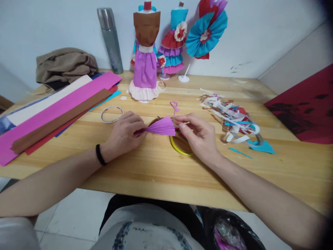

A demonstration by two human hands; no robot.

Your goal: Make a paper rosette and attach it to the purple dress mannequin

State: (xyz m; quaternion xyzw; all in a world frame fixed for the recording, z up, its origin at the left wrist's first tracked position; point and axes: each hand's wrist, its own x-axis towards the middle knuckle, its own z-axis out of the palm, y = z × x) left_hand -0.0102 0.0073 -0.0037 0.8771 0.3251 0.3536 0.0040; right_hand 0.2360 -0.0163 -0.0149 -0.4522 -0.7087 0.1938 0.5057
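My left hand (128, 130) is closed around the gathered end of a piece of pleated purple crepe paper (162, 127), whose folds fan out to the right. Something brown shows behind the pleats. My right hand (199, 133) has thumb and fingertips pinched together beside the paper's wide edge; what lies between them is too small to make out. A thin curled pink strip (174, 106) runs down close to those fingertips. Under my right hand lies a yellow-rimmed object (179, 149), partly covered, its kind unclear.
Long crepe paper sheets (65, 107) lie left, near a white ring (111, 114). Behind stand a thermos (110, 41), a mannequin in brown and purple paper (145, 66), and two more decorated stands. Paper scraps (234, 119) lie right. A black bag (229, 225) sits below the table edge.
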